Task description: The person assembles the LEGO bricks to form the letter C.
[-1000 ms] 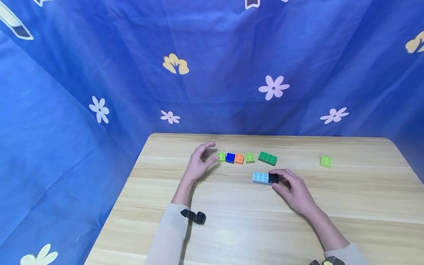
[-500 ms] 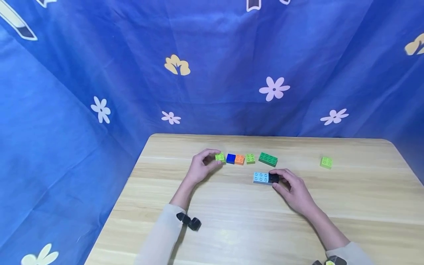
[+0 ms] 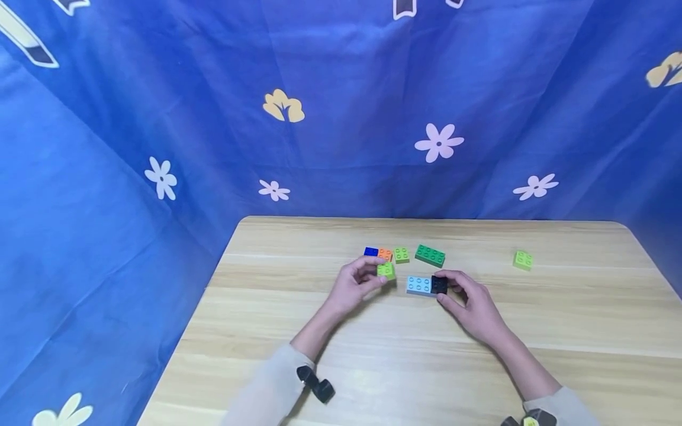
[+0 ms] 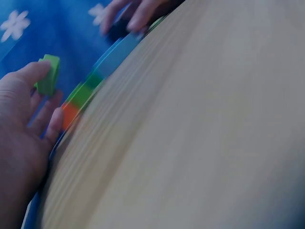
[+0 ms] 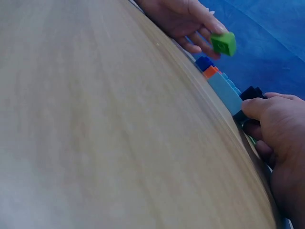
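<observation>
My left hand [image 3: 351,287] pinches a lime green toy brick [image 3: 386,271] between thumb and fingers. The right wrist view shows that lime brick [image 5: 224,44] lifted off the table. With thumb and forefinger, my right hand [image 3: 476,306] grips a black brick [image 3: 439,284]. That black brick stands against the right end of a light blue brick [image 3: 418,285] on the table; whether the two are joined I cannot tell. The lime brick hangs to the left of the light blue one, apart from it.
Behind lie a dark blue brick [image 3: 370,252], an orange brick [image 3: 385,254], a second lime brick [image 3: 401,255] and a dark green brick [image 3: 430,255]. Another lime brick [image 3: 523,260] sits farther right. A blue patterned cloth [image 3: 341,118] hangs behind the wooden table [image 3: 373,367].
My left hand has taken hold of the leftmost lime brick, lifted it and carried it right and nearer to the light blue brick. The right hand has stayed in place.
</observation>
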